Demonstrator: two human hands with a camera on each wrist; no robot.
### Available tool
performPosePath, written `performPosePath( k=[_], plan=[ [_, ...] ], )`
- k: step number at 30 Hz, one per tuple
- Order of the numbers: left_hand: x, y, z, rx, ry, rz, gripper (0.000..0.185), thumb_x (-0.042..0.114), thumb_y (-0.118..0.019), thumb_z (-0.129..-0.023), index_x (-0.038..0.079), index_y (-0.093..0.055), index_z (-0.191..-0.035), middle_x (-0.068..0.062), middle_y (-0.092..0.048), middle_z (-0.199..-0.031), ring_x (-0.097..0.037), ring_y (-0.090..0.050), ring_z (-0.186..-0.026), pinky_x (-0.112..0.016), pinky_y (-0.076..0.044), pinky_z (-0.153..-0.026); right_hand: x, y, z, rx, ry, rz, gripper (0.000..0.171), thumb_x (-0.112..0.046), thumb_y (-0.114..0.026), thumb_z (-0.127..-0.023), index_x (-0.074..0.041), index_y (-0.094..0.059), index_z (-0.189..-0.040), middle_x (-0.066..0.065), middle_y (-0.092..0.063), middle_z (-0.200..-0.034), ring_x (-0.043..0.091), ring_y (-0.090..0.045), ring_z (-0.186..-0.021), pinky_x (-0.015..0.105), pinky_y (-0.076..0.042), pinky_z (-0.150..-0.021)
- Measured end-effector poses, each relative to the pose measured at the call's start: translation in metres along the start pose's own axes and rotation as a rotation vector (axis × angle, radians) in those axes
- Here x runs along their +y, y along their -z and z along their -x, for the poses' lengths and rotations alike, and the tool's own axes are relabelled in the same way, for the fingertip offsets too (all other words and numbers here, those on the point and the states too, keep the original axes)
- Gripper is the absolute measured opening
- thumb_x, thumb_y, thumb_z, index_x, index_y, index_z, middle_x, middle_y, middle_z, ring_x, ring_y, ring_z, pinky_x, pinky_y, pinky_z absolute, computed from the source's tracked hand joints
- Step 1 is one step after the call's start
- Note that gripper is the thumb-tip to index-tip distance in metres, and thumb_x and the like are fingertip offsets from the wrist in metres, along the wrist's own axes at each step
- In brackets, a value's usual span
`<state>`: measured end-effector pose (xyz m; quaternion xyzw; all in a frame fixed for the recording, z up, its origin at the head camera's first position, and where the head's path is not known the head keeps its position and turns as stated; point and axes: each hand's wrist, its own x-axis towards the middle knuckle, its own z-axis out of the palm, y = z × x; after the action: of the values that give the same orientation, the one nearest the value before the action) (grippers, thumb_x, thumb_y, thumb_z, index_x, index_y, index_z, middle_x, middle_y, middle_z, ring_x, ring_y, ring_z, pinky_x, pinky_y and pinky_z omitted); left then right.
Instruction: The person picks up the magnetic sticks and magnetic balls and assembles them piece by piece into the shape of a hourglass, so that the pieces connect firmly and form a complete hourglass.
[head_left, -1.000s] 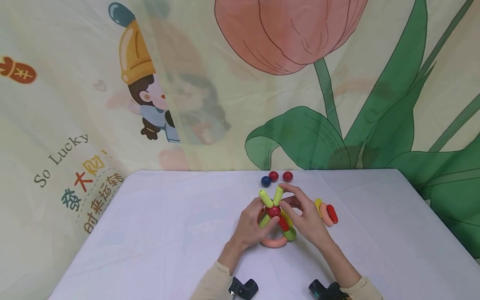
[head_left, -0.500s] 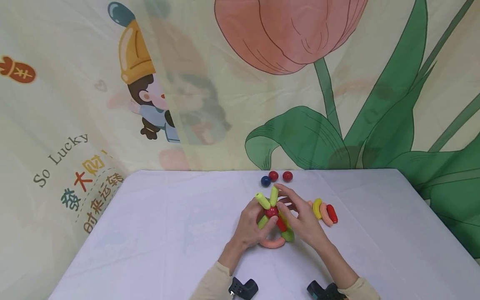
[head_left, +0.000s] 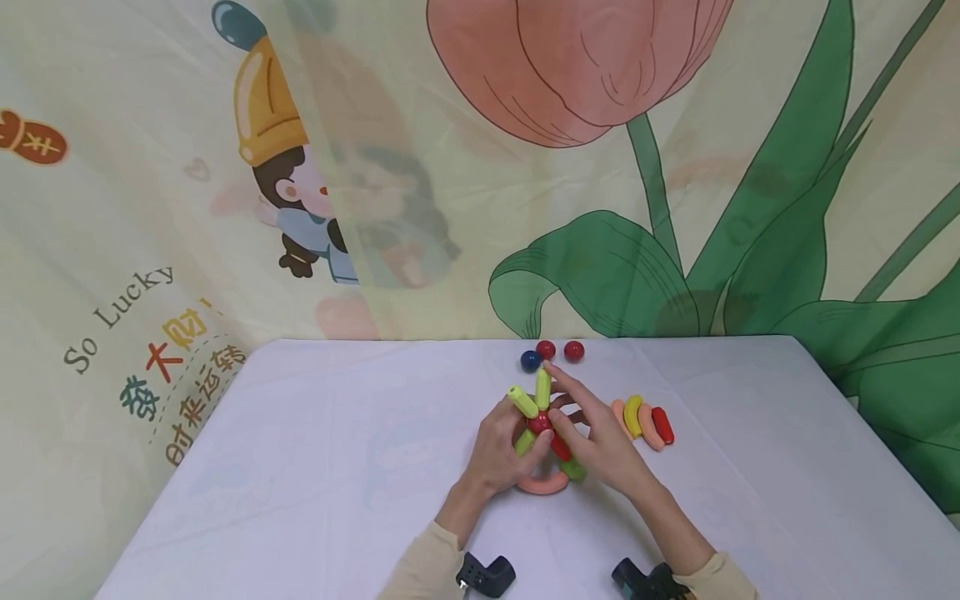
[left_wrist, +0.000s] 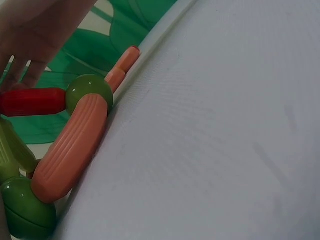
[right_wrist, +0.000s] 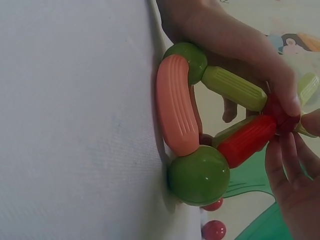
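Toy rod-and-ball build (head_left: 545,442) at desk (head_left: 337,467) centre, resting on its curved pink base. Left hand (head_left: 498,454) fingers curled round its red hub ball (head_left: 540,423); right hand (head_left: 600,442) fingers pinching same hub. Loose curved pcs (head_left: 643,421) near, to right; 3 balls (head_left: 551,354) just behind.

From where I sit this looks like a home play corner or a staged recording spot. A printed cloth backdrop (head_left: 480,167) hangs behind, with a cartoon figure (head_left: 288,183), a big tulip (head_left: 570,67) and "So Lucky" lettering, and the desk (head_left: 300,467) wears a plain pale cover, with bright plastic toy pieces (head_left: 641,421) lying on it.
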<state>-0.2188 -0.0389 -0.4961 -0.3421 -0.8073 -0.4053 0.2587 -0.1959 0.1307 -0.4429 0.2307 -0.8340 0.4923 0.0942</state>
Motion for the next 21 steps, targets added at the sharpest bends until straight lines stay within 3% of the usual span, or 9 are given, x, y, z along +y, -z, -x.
performPosePath(
  k=[11,21],
  plan=[
    [0.000,-0.001,0.001,-0.023,0.038,0.013,0.034,0.024,-0.062,-0.086,0.008,-0.059,-0.116,-0.003,-0.062,-0.106,-0.011,-0.060,-0.098,-0.021,-0.051,-0.086,0.009,0.002,-0.001,0.012,-0.067,-0.012,0.064,-0.015,-0.061,-0.091,-0.027,-0.031,-0.146,0.004,-0.059,-0.118,0.015,-0.061,-0.100,0.026,-0.053,-0.081],
    [-0.002,-0.003,0.002,-0.017,0.056,0.095,0.028,0.021,-0.063,-0.086,0.009,-0.059,-0.110,-0.003,-0.060,-0.104,-0.010,-0.062,-0.098,-0.018,-0.051,-0.085,0.026,0.013,-0.007,0.049,-0.154,0.058,0.036,-0.011,-0.059,-0.092,-0.019,-0.052,-0.126,0.005,-0.063,-0.113,0.016,-0.059,-0.101,0.023,-0.051,-0.082]
  ],
)
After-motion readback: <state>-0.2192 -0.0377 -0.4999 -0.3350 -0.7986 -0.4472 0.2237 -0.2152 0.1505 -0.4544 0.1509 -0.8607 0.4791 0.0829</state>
